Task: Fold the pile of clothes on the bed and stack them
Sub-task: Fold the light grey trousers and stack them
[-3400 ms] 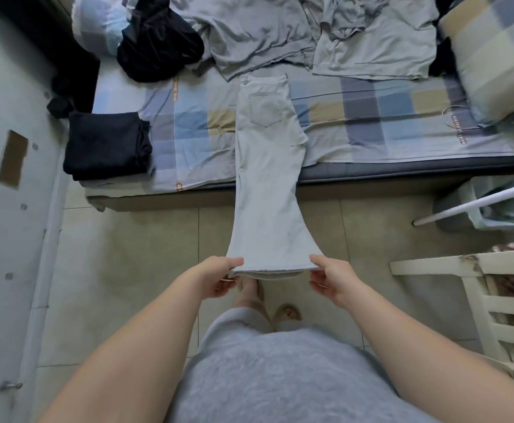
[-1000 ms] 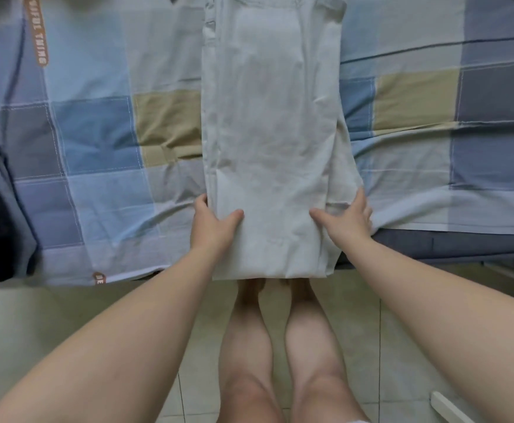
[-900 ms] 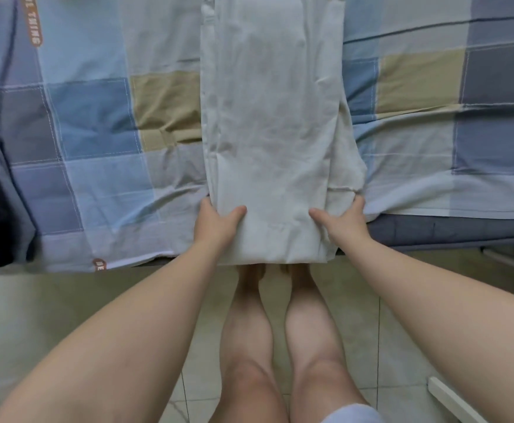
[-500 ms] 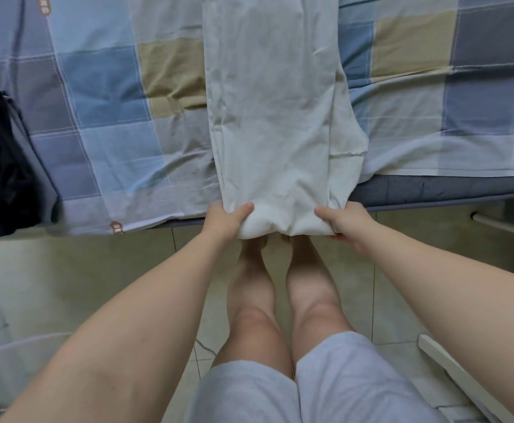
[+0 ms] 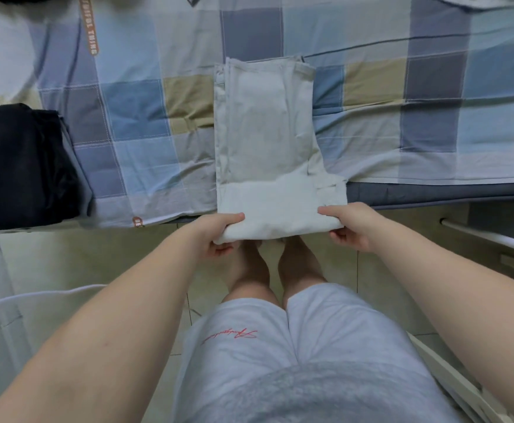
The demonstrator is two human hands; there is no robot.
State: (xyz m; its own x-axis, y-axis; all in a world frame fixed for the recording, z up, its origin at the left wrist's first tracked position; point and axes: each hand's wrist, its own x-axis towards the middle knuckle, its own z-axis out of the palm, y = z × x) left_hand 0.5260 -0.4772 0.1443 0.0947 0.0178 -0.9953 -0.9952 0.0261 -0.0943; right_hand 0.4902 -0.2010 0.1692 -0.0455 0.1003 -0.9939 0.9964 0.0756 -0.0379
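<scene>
The bed (image 5: 432,195) runs across the upper half of the view, and its dark grey-blue side shows below a checked sheet (image 5: 146,111) of blue, grey, slate and tan squares. An orange tab (image 5: 89,29) with printed lettering (too blurred to read fully) is sewn onto the sheet near the top left.

The pale grey trousers (image 5: 268,141) lie folded in a long strip in the middle of the sheet. Their far end is flat on the bed, and their near folded edge is lifted just past the bed's edge. The left hand (image 5: 219,233) grips the near left corner, thumb on top and fingers (image 5: 222,248) curled underneath. The right hand (image 5: 350,227) holds the near right corner in the same way, so both pinch the cloth.

A folded dark garment (image 5: 20,166) sits on the sheet at the left edge, well apart from the trousers.

Below the bed is a pale tiled floor (image 5: 66,261), where a thin white cable (image 5: 36,297) trails on the left. A white rod (image 5: 487,236) slants in at the right, near the bed's side. The person stands at the bedside in grey shorts (image 5: 280,346) with red script, bare legs just below the held edge.
</scene>
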